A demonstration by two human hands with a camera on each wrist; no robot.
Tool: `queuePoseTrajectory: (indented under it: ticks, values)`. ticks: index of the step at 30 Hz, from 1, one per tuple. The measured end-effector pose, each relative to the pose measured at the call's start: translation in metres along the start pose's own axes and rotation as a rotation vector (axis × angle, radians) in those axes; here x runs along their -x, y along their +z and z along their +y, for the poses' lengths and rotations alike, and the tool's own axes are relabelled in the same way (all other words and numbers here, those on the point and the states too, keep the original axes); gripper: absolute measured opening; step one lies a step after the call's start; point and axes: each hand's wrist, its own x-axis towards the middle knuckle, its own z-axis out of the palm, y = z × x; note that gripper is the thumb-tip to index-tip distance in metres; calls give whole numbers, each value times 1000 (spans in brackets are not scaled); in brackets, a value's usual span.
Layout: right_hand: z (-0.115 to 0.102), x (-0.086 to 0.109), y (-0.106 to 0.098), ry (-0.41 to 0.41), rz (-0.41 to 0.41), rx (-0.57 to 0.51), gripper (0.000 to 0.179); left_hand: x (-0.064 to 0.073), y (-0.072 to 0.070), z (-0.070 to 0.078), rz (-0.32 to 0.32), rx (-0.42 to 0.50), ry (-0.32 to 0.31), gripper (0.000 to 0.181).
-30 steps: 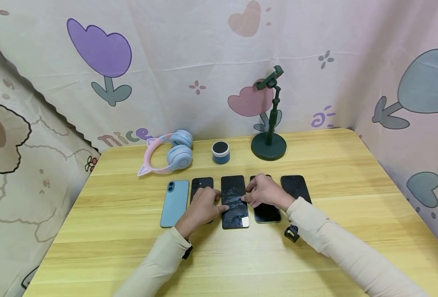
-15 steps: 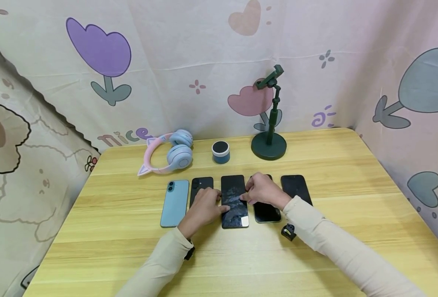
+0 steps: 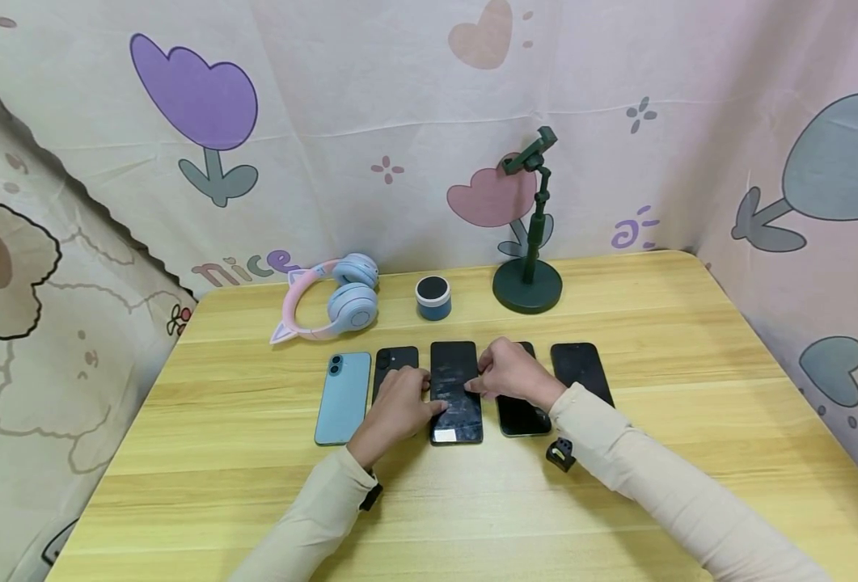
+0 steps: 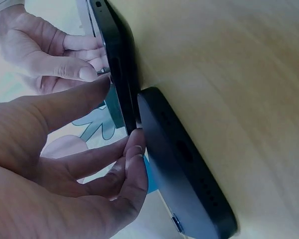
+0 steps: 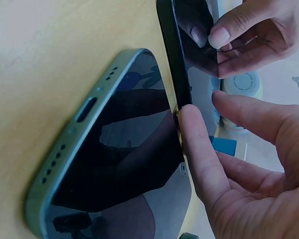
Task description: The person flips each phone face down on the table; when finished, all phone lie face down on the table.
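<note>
In the head view a black smartphone [image 3: 456, 424] lies screen up in the middle of a row of phones. My left hand [image 3: 398, 404] holds its left edge, the thumb on the glass and the fingertips at the side. From the opposite side my right hand [image 3: 516, 373] pinches the right edge, thumb over the screen. The left wrist view has a dark phone [image 4: 182, 164], back up, right beside my left fingers [image 4: 134, 169]. A phone with a pale green frame [image 5: 92, 107] lies against my right index finger in the right wrist view.
A light blue phone [image 3: 343, 400] ends the row at left, another black phone [image 3: 581, 368] at right. Behind them are cat-ear headphones [image 3: 352, 309], a small blue-and-white round speaker-like object [image 3: 433, 299] and a dark green phone stand [image 3: 527, 287]. Patterned cloth [image 3: 341, 89] hangs behind the table.
The middle phone has shifted slightly to the left and away from me. My right hand has moved a little left with it, while the left hand has hardly moved.
</note>
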Motion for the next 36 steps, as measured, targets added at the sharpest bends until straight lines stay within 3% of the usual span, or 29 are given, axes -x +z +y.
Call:
queuePoseTrajectory:
  ticks: [5,9,21,26,31,36]
  values:
    - [-1,0,0,-13,-1,-19,45,1,0,2,12,7,-19,32]
    - [-2,0,1,-18,-7,-29,48,3,-1,3,20,10,-38,39]
    - [-2,-3,5,-11,-8,-63,53,7,-7,2,50,67,-8,30]
    - [-1,-5,6,-6,-9,-81,49,9,-11,2,61,118,-15,40]
    - [-2,-5,7,16,-1,-103,25,11,-14,2,62,153,-29,51]
    - [-2,-4,7,35,5,-139,49,13,-16,1,61,180,-44,53]
